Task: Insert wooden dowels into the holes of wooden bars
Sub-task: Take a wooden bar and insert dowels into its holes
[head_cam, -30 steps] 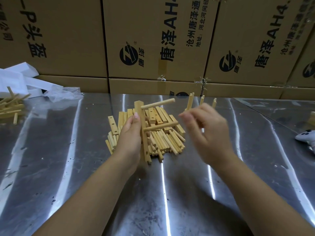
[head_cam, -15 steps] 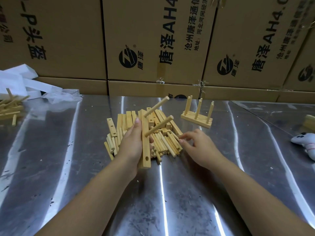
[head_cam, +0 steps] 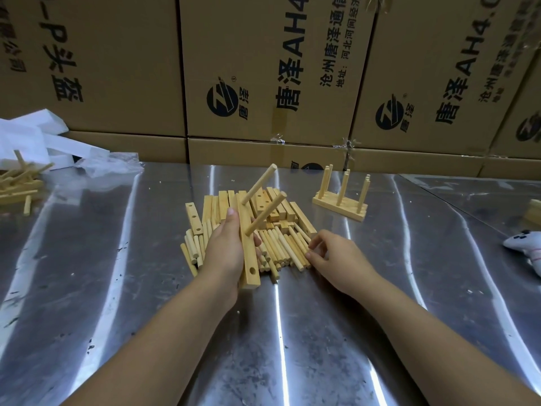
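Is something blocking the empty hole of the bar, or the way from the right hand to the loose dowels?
Nothing visible does. The right hand is at the loose dowels, with nothing between them. The empty hole at the lower end of the bar is uncovered; the left hand grips the bar higher up.

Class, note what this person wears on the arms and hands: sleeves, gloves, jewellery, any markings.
Nothing visible: the left hand and right hand are bare, without gloves, rings or watch; no sleeve shows anywhere up to the frame edge.
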